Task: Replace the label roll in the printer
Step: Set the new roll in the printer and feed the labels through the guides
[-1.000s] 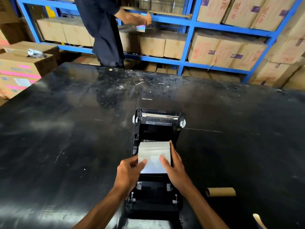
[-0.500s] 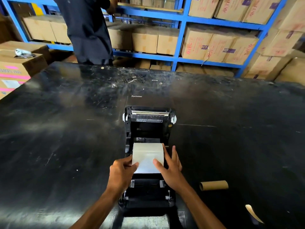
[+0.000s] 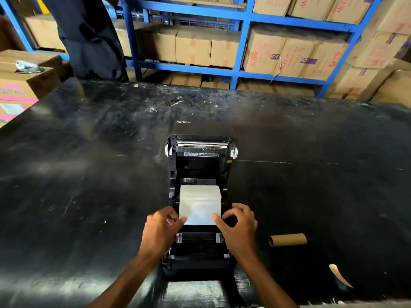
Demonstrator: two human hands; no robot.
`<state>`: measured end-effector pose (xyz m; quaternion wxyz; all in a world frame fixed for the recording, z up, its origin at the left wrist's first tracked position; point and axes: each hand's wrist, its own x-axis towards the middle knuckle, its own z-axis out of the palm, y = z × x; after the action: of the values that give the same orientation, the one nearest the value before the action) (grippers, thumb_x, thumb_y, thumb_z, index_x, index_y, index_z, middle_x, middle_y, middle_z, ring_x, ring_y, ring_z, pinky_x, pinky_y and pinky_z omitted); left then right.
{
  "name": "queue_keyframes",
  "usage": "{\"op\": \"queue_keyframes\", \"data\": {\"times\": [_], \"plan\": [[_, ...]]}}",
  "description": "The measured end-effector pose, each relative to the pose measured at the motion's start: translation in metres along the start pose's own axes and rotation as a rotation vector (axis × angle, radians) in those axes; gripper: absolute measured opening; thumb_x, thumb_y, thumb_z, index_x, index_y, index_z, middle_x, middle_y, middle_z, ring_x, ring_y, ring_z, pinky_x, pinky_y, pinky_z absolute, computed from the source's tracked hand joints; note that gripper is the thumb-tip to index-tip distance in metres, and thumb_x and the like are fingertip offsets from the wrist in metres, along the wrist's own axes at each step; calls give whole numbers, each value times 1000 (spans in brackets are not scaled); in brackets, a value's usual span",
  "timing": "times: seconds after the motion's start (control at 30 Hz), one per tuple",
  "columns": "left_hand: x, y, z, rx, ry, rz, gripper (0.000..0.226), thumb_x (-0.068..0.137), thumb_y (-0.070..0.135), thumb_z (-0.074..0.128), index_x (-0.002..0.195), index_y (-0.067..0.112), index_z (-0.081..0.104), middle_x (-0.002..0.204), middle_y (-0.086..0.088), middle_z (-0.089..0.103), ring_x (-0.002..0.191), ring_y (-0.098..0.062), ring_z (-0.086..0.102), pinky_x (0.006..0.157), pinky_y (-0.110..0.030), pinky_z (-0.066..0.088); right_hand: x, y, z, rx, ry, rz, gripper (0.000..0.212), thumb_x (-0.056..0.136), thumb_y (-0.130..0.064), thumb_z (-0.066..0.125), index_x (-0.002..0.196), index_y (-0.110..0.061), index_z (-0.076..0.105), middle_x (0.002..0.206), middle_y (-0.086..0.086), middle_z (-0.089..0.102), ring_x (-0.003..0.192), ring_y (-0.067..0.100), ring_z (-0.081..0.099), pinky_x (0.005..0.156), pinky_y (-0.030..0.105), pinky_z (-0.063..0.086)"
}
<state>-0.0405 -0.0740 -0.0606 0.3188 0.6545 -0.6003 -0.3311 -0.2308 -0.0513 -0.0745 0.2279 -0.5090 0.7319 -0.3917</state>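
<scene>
Black and scuffed, the table (image 3: 89, 185) is filling most of the view, with pale scratches and crumbs lying toward its far edge; behind it blue steel shelving (image 3: 241, 47) is carrying rows of brown cardboard boxes (image 3: 193, 46), and a person in dark clothes (image 3: 89, 36) is standing at the far left corner. One printer (image 3: 200, 247) is sitting open at the near middle of the table, its lid (image 3: 201, 147) tilted back. One white label roll (image 3: 200, 198) is lying in the printer's bay, its loose end drawn toward the camera. The left hand (image 3: 161, 232) is pinching the near left corner of that sheet between thumb and curled fingers, and the right hand (image 3: 239, 227) is pressing its thumb on the near right corner while its other fingers are arching loosely above the printer's right wall. One empty cardboard core (image 3: 288, 239) is lying on the table to the right of the printer, apart from it, and one curled paper scrap (image 3: 339, 274) is resting nearer the table's edge.
</scene>
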Motion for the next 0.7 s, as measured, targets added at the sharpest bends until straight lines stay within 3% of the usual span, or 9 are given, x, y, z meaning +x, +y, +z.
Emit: {"op": "queue_keyframes", "data": {"times": [0.17,0.33,0.5,0.7], "plan": [[1,-4,-1,-18,-81,55,30,81,24,73,56,19,58,57,7,59,53,-3,53,49,-10,39,-6,1,-5,83,-10,46,31,75,-30,76,54,-36,54,106,-8,53,109,12,46,101,45,35],[3,-2,-12,5,-170,81,30,81,22,74,54,14,64,53,7,59,47,0,53,48,-10,39,-11,-1,-7,87,-43,79,27,76,-32,75,57,-35,57,108,-8,53,113,14,46,103,46,34],[-1,-8,-11,101,-217,93,26,80,27,75,56,23,66,65,-1,71,60,-16,66,52,-17,45,-17,-1,-4,76,-72,139,13,76,-32,75,66,-28,68,120,-7,51,120,14,42,105,43,31],[0,-14,-15,33,-269,83,27,78,26,76,54,29,65,65,9,66,54,5,59,54,-8,44,-20,-2,-1,79,-57,203,16,75,-37,75,70,-22,73,129,-3,53,125,18,41,105,40,26]]}}
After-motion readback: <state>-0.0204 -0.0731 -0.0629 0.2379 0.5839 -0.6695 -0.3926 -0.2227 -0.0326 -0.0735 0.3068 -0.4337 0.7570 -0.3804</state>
